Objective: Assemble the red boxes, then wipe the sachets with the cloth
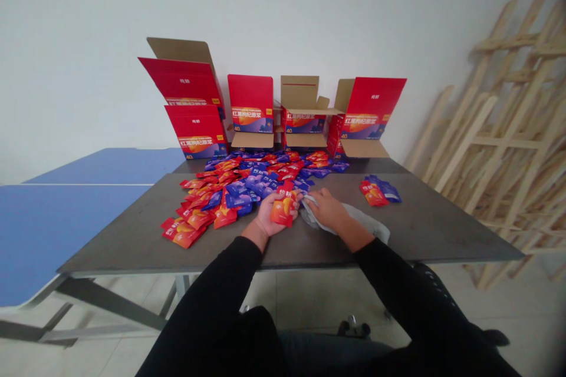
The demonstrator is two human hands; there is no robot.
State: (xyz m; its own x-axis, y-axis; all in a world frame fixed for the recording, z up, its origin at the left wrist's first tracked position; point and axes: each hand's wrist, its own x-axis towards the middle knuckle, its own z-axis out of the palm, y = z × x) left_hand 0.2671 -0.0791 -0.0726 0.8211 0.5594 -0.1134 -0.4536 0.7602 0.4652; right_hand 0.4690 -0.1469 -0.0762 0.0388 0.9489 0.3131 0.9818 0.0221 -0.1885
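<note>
A red pouch (283, 211) with an orange print lies in my left hand (269, 216), whose fingers curl around its edges above the table's near part. My right hand (328, 210), just beside it, is closed on a light grey cloth (366, 222) that trails to the right across the tabletop. Just beyond my left hand spreads a heap of red pouches (194, 215) and purple-blue pouches (259, 181). A small group of red pouches (374, 193) and blue pouches (389, 190) sits apart on the right.
Open red cartons stand along the table's back: left carton (198, 129), middle carton (251, 107), another carton (305, 122) and right carton (365, 115). The dark grey table (132, 235) adjoins a blue table (88, 206) on the left. Wooden frames (504, 141) lean at the right wall.
</note>
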